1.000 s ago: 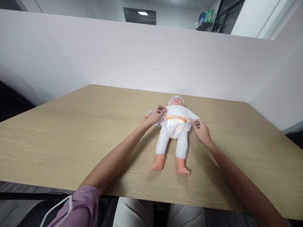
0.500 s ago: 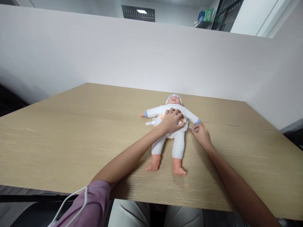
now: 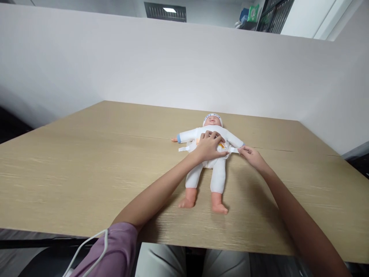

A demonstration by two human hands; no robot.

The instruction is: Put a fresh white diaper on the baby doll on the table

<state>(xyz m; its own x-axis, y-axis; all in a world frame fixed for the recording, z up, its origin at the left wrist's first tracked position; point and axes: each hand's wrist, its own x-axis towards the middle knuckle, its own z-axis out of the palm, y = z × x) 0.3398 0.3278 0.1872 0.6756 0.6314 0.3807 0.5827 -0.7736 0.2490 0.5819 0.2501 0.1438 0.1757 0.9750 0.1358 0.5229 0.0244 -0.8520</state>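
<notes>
A baby doll (image 3: 218, 181) in a white suit with blue cuffs and a white hat lies on its back, feet toward me. Round its hips and belly is a white diaper (image 3: 209, 164) with an orange print on the front. My left hand (image 3: 210, 147) lies spread on the diaper's front, covering much of it. My right hand (image 3: 251, 156) pinches the end of the diaper's right tab (image 3: 234, 150), which is stretched outward beside the doll's cuff. On the other side, the left tab (image 3: 183, 149) sticks out loose.
The doll is on a wide wooden table (image 3: 86, 165). Behind the table stands a white partition wall (image 3: 173, 65), with a green package (image 3: 253, 13) beyond its top edge. A white cable (image 3: 105, 246) hangs by my left sleeve.
My right hand has moved outward to the right, and the right tab now shows drawn out straight from the diaper. My left hand stays on the front.
</notes>
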